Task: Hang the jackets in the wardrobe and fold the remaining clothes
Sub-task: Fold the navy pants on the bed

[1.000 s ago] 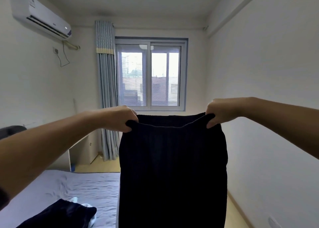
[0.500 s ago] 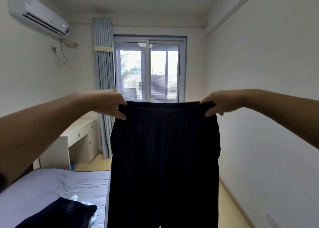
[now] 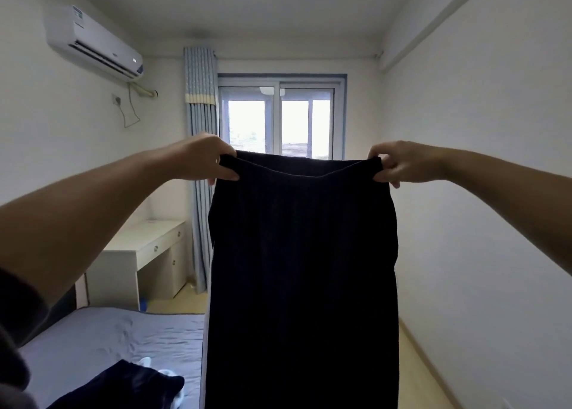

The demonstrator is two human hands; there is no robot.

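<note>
Head view — both hands (image 3: 202,157) (image 3: 402,162) hold dark trousers (image 3: 303,269), hem cropped.

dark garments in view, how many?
2. The held garment hangs between the left hand and right hand, centre; the dark heap lies on the bed, lower left. The held one may hide others.

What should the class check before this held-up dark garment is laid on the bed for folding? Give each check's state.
1. Left hand grips one waistband corner: ok.
2. Right hand pinches the other corner: ok.
3. Dark garment hangs spread, untwisted: ok.
4. Its lower hem: cannot tell, out of frame.
5. Bed shows bare sheet: ok.
6. Dark pile clear of the landing spot: cannot tell.
</note>
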